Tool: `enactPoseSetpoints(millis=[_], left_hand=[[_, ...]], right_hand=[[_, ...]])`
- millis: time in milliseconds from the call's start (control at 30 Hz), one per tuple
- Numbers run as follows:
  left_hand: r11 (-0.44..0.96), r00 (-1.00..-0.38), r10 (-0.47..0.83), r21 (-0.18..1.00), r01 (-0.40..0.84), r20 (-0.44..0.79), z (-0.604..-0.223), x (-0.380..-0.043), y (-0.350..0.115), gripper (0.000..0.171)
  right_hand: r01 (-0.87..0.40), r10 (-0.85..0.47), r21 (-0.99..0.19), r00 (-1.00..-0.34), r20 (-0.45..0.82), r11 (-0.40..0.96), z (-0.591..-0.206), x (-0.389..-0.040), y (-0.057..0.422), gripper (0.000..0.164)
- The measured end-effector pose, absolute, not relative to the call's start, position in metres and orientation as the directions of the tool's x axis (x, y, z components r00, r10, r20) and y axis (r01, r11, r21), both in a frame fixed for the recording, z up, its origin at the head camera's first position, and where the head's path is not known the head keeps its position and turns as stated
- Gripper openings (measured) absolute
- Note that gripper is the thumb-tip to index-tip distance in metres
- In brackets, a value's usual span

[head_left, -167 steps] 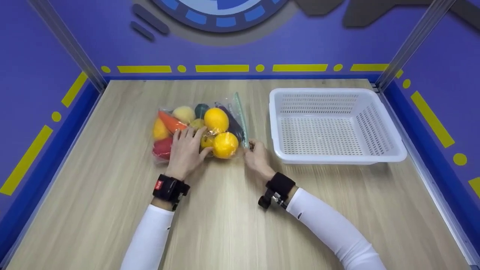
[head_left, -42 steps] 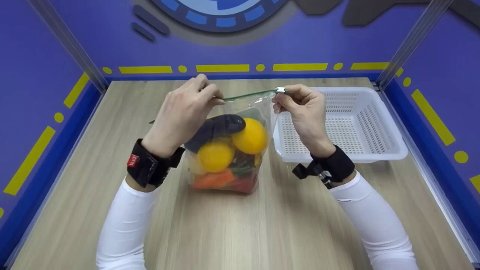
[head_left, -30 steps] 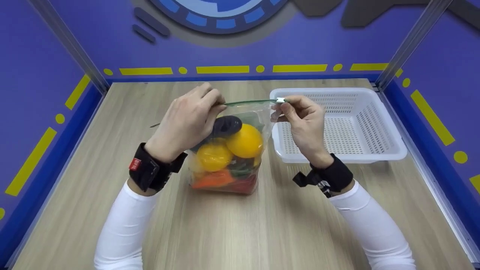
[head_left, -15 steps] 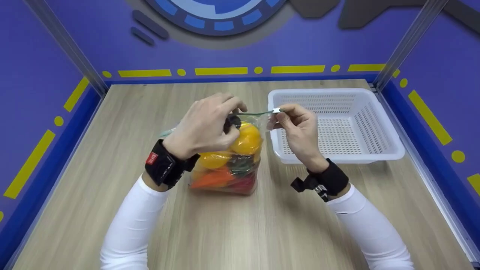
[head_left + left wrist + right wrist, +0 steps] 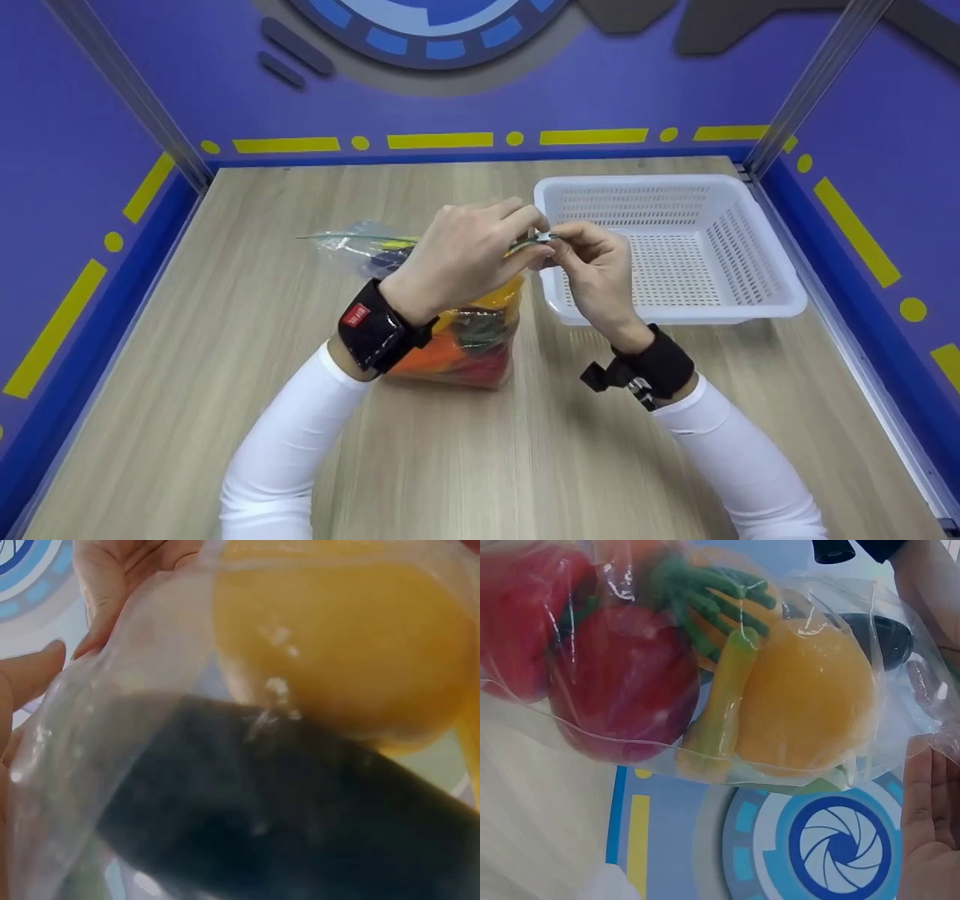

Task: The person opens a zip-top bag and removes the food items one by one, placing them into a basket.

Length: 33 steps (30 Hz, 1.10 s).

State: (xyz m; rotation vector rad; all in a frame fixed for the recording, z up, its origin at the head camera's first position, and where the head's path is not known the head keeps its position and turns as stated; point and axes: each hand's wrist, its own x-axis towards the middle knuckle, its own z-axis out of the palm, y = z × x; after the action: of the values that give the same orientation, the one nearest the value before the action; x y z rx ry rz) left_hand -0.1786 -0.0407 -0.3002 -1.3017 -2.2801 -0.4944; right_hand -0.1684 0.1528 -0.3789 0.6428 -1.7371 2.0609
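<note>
A clear slider zip bag [image 5: 487, 330] full of toy fruit and vegetables stands on the table, its mouth sagging to the left. My right hand [image 5: 600, 274] pinches the bag's right top corner beside the white slider [image 5: 543, 237]. My left hand [image 5: 469, 251] meets it there, thumb and fingers pinching the zip strip at the slider. Behind the left hand, part of the bag is hidden. A dark eggplant [image 5: 247, 802] and a yellow fruit [image 5: 337, 645] fill the left wrist view. The right wrist view shows a red round piece [image 5: 626, 682] and a yellow fruit [image 5: 806, 694] inside.
A white perforated basket [image 5: 671, 311] stands at the back right, close to the right hand. Blue-purple panels [image 5: 450, 112] with yellow marks enclose the wooden table [image 5: 555, 472] at the back and sides.
Earlier the bag lay flat; it was stood up, both hands at its top. Over the last second the left hand slid right along the zip to the slider, while the right hand lowered slightly.
</note>
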Motion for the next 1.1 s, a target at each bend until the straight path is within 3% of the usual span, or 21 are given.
enactPoseSetpoints(millis=[167,500,800,1100], left_hand=[[0.5,-0.454,0.698,0.078,0.863,0.554,-0.301,-0.177,-0.037,0.027],[0.527,-0.473,0.674,0.078,0.846,0.567,-0.297,-0.168,-0.043,0.025],[0.573,-0.474,0.627,0.047,0.818,0.619,-0.301,-0.164,-0.06,0.024],[0.672,-0.469,0.526,-0.008,0.741,0.71,-0.31,-0.158,-0.088,0.021]], right_hand=[[-0.582,0.015,-0.799,-0.809,0.587,-0.154,-0.378,-0.166,0.151,0.013],[-0.632,0.027,-0.767,-0.773,0.634,-0.112,-0.374,-0.161,0.149,0.036],[-0.621,0.021,-0.776,-0.782,0.623,-0.108,-0.374,-0.158,0.151,0.028],[-0.615,0.017,-0.783,-0.788,0.616,-0.094,-0.374,-0.157,0.157,0.038]])
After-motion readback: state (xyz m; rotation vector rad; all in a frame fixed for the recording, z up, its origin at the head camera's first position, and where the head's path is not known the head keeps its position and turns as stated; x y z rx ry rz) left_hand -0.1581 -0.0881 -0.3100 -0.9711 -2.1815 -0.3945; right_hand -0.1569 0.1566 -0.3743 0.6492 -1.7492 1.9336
